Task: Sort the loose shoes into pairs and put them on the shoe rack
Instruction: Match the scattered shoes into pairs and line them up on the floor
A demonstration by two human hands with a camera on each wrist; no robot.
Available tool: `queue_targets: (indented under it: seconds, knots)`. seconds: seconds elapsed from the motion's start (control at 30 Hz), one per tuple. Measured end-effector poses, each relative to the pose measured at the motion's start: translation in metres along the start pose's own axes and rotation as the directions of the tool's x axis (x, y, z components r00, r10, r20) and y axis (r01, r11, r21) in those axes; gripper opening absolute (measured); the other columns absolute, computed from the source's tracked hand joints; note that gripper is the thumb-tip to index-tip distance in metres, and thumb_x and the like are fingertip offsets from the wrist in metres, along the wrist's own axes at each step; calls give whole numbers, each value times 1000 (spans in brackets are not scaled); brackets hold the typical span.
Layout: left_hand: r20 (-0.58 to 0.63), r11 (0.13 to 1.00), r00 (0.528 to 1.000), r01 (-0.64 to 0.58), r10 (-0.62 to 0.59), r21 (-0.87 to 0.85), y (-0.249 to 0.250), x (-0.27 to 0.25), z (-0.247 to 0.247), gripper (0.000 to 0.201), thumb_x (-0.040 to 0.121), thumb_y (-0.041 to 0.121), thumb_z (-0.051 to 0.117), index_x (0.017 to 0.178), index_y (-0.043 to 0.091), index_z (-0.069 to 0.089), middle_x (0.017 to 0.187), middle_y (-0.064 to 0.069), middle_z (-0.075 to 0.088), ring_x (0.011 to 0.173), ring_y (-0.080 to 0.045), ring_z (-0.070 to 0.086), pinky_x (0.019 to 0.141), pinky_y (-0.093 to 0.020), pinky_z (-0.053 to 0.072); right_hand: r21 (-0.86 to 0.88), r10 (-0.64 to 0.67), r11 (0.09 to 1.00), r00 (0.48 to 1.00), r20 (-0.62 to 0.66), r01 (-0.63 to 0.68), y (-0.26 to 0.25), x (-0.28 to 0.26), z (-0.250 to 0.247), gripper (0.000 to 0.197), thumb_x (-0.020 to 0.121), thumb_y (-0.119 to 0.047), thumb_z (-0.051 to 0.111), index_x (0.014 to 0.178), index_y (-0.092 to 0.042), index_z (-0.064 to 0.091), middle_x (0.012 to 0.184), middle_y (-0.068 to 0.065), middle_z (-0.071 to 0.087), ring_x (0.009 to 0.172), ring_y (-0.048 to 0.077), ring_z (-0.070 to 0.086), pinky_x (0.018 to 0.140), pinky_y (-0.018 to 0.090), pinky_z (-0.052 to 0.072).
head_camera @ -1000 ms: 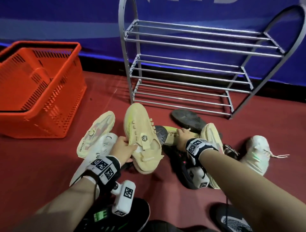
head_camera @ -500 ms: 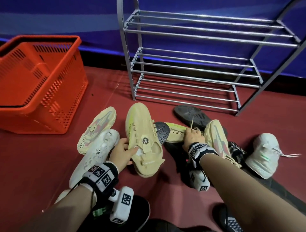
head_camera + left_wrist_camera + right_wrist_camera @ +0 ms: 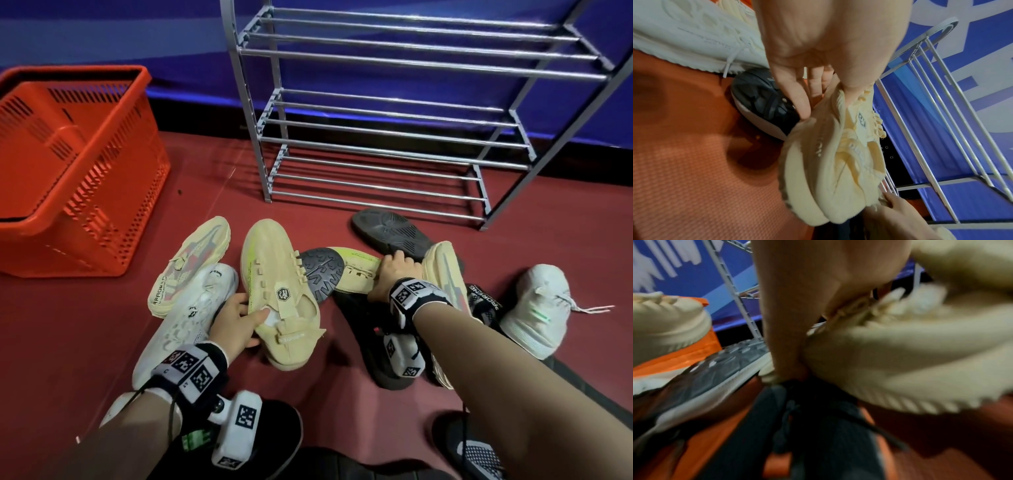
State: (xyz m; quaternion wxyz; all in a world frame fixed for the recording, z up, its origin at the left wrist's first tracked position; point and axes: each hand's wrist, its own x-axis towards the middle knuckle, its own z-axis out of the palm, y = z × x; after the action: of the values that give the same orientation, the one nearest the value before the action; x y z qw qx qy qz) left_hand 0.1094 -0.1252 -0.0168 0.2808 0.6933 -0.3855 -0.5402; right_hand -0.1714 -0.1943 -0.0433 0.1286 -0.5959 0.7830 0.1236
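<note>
My left hand (image 3: 239, 322) grips a cream knit shoe (image 3: 274, 267) with a dark badge, toe towards the rack. The thumb is inside the collar (image 3: 855, 87) and the fingers (image 3: 797, 97) lie along its side. Its match (image 3: 356, 277) lies on its side, grey sole (image 3: 715, 369) facing left. Just right of that shoe, my right hand (image 3: 394, 270) curls on the upper of a pale beige shoe (image 3: 442, 270). The blurred right wrist view shows the thumb and fingers (image 3: 789, 366) pinching that shoe (image 3: 910, 361) at its opening. The grey metal shoe rack (image 3: 262, 171) stands behind, its shelves bare.
An orange basket (image 3: 113, 192) stands at the left. On the red floor lie a beige shoe sole-up (image 3: 191, 263), a white shoe (image 3: 191, 315), a black sole (image 3: 390, 229), a black mesh shoe (image 3: 483, 301) and a pale sneaker (image 3: 537, 308). Black shoes (image 3: 274, 428) lie near me.
Both hands keep their holds. The right hand and its shoe have shifted slightly to the right. The head view has moved closer to the rack.
</note>
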Motion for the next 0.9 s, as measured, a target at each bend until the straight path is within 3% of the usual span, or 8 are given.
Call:
queue_targets:
  seconds: [0.1,0.2,0.37,0.5,0.63,0.7,0.8,0.9]
  knots:
    - [-2,1000,1000,-11,11,-23,1,1,1,48,91,10,60,134,10,40,112,-9,60,96,-23,60,66,-32,51,27,-12,1000,1000,-28,13,2,-18,-3,101,57,-67,71,134,-9,41,132,9,43,128,31,36,111,44,27]
    - [-3,998,999,-41,41,-42,3,0,2,46,91,10,59,133,11,41,112,-7,60,97,-23,60,66,-32,50,367,66,929,995,-72,-35,4,-48,-5,95,58,-57,77,127,-4,41,129,9,40,123,33,45,105,41,38]
    - [-24,988,992,-128,127,-81,6,-3,-3,42,91,7,59,130,10,45,118,-9,61,84,-15,61,59,-30,48,745,235,667,958,-167,-34,-11,-85,-13,77,49,-54,81,100,-19,35,107,3,59,95,26,63,85,39,53]
    - [-62,974,978,-204,199,-94,13,0,-9,43,89,4,60,130,10,47,116,-9,63,79,-10,62,50,-21,49,895,296,446,938,-178,28,-23,-93,-24,86,50,-47,90,114,-15,42,105,-1,60,94,16,61,83,30,51]
    - [-47,959,975,-222,217,-178,24,-4,-11,40,90,2,58,128,9,48,100,0,65,78,-9,62,47,-17,51,969,359,226,917,-175,96,-25,-106,-35,49,61,-33,88,93,-19,53,89,-4,62,85,15,63,68,21,43]
    - [-34,951,970,-241,239,-194,29,-7,-11,39,90,3,59,128,11,49,101,2,65,80,-9,62,47,-16,51,980,403,131,895,-192,151,-21,-107,-40,62,61,-37,88,104,-13,50,96,-3,60,89,12,60,75,21,44]
    - [-47,938,954,-300,296,-175,35,-7,-10,43,89,7,62,130,13,49,108,-1,65,82,-11,64,51,-17,51,968,264,159,937,-229,192,-20,-106,-49,71,55,-47,88,106,-10,57,96,-2,68,86,8,66,77,28,55]
    - [-52,916,930,-367,363,-163,40,-7,-9,52,86,5,66,134,11,47,114,-6,65,89,-18,66,69,-28,55,989,153,38,978,-144,140,-27,-109,-45,52,72,-27,83,113,-9,56,103,6,70,93,17,68,87,37,56]
